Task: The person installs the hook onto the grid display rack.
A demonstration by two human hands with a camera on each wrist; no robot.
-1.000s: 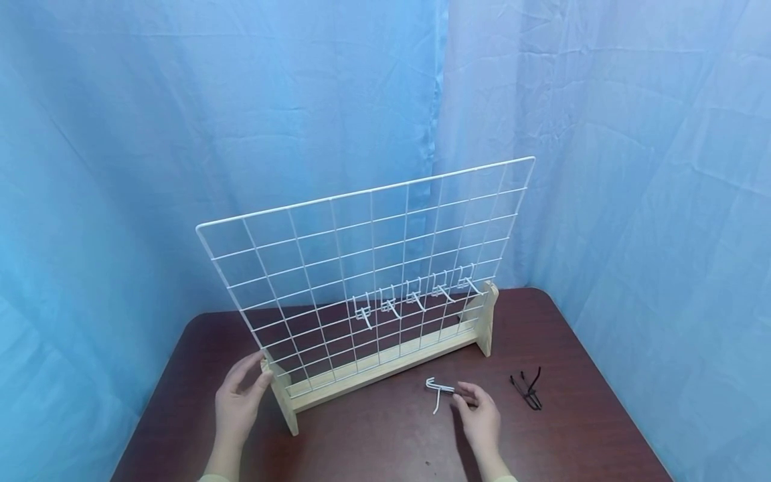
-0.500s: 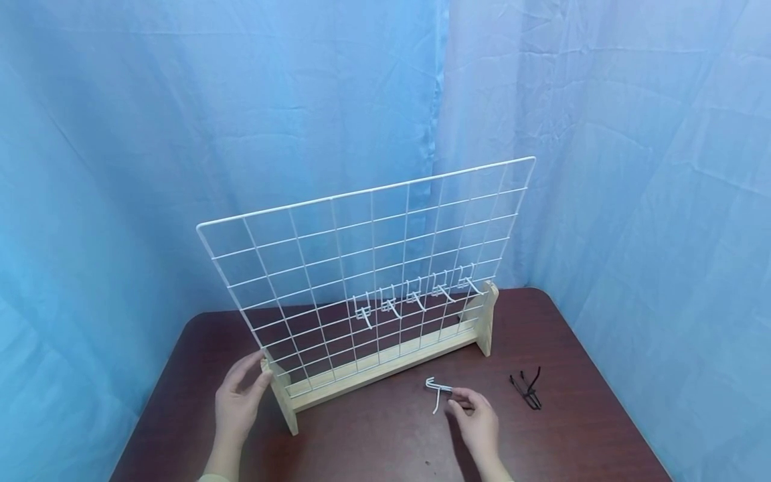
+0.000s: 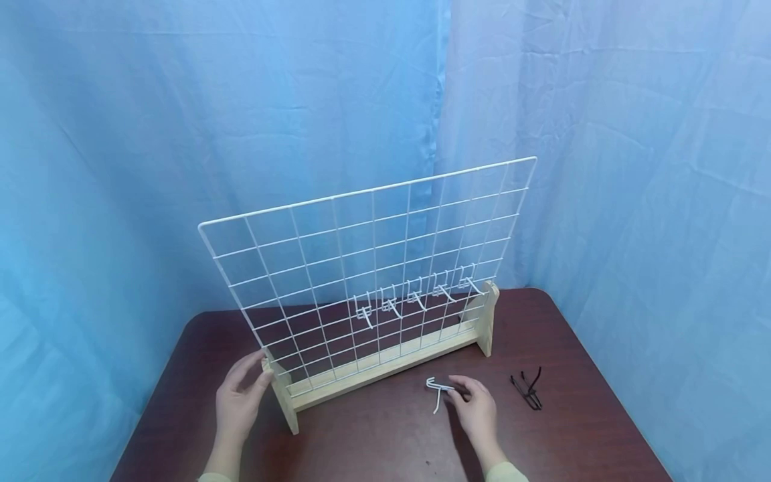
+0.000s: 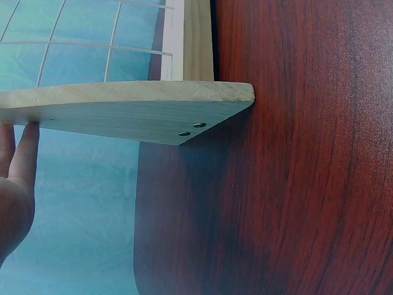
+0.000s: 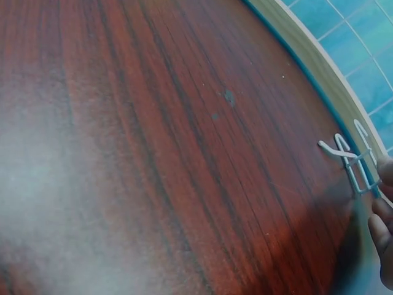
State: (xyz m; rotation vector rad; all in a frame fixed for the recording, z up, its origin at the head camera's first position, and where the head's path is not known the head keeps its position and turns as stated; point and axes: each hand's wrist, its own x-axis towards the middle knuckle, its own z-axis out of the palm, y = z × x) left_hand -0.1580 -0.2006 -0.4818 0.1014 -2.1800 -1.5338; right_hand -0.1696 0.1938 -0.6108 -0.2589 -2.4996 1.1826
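Observation:
A white wire grid panel stands upright in a pale wooden stand. Thumb and fingers of my left hand grip the stand's left end board near its top. In the left wrist view, fingertips press the outer face of that end board. My right hand pinches one end of a white wire hook in front of the stand, its prong pointing down. The right wrist view shows the same hook at the fingertips. Several white hooks hang in a row on the grid's right half.
Dark wire hooks lie on the reddish-brown table, right of my right hand. Blue curtains surround the table at the back and sides.
The fingers of my right hand have shifted slightly left along the white hook, which stays in nearly the same place. My left hand and the stand hold still.

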